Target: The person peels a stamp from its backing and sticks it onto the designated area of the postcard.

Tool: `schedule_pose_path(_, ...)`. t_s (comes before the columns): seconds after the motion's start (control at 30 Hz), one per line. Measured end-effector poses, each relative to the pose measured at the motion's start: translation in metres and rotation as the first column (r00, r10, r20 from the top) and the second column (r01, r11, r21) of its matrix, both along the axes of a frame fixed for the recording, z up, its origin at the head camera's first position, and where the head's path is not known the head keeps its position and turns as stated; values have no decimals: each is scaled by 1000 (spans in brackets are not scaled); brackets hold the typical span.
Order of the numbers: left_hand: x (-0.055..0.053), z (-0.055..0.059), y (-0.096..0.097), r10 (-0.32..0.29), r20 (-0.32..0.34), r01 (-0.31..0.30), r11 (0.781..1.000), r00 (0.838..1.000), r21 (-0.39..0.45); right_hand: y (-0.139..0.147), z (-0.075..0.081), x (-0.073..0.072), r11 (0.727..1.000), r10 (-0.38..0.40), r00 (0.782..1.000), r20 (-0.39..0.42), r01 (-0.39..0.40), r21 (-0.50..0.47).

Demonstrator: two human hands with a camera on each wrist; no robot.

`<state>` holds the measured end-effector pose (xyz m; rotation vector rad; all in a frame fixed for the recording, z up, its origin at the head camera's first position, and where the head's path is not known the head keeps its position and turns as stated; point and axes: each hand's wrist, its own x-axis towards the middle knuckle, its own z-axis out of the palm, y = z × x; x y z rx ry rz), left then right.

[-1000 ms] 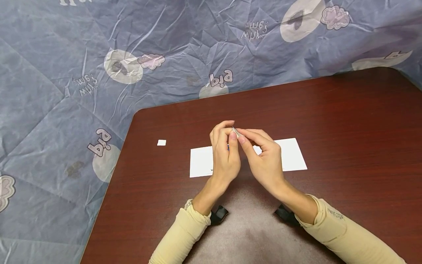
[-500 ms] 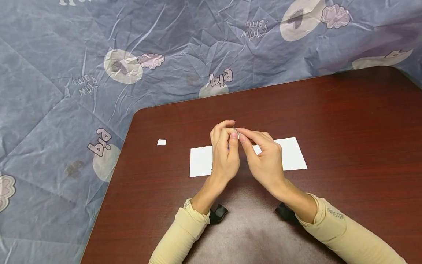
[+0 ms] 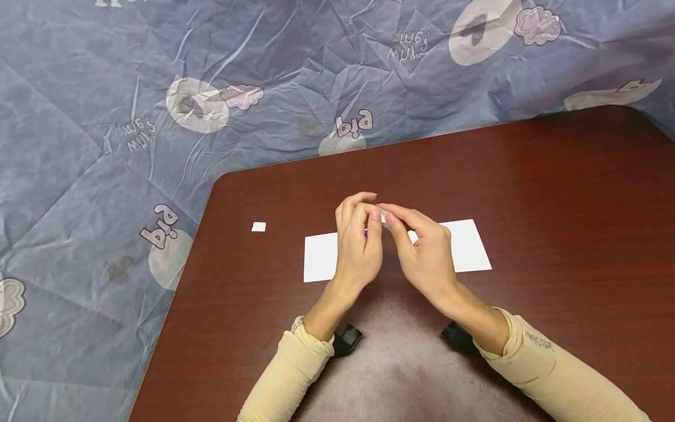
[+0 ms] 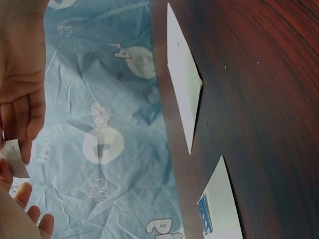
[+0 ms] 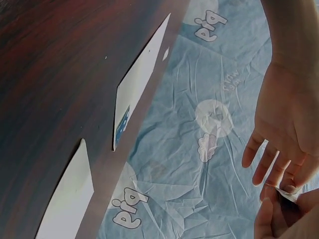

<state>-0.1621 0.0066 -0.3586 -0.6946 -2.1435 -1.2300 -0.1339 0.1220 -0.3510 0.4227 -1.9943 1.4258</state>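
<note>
In the head view, my left hand (image 3: 358, 243) and right hand (image 3: 429, 252) meet above the table, fingertip to fingertip. Between them they pinch a small thin piece, pale like paper (image 3: 384, 217), thumbs on the near side and index fingers behind. The left wrist view shows its whitish-grey face (image 4: 14, 158); seen from the right wrist, the same piece (image 5: 288, 200) looks dark with a light edge. Below the hands lie two white cards, the left card (image 3: 319, 258) and the right card (image 3: 469, 246), both partly hidden. A blue printed patch (image 4: 205, 215) marks one card.
Toward the left of the dark red-brown table (image 3: 559, 199) lies a small white square (image 3: 258, 227). A blue-grey printed sheet (image 3: 285, 117) hangs behind the table and along its left side. Black straps (image 3: 348, 341) sit at the wrists.
Both hands stay nearly in place. The thumbs have drawn slightly apart, and more of the pale piece shows between the fingertips.
</note>
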Motion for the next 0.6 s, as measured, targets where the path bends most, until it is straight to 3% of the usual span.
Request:
schedule_pose_path(0.27, -2, 1, -3, -20, 7, 20, 999, 1000, -43, 0, -1, -1, 999, 16, 999, 49, -15, -32)
schedule_pose_path(0.6, -5, 4, -8, -69, 91, 75, 995, 993, -63, 0, -4, -2, 1000, 9, 995, 99, -6, -31)
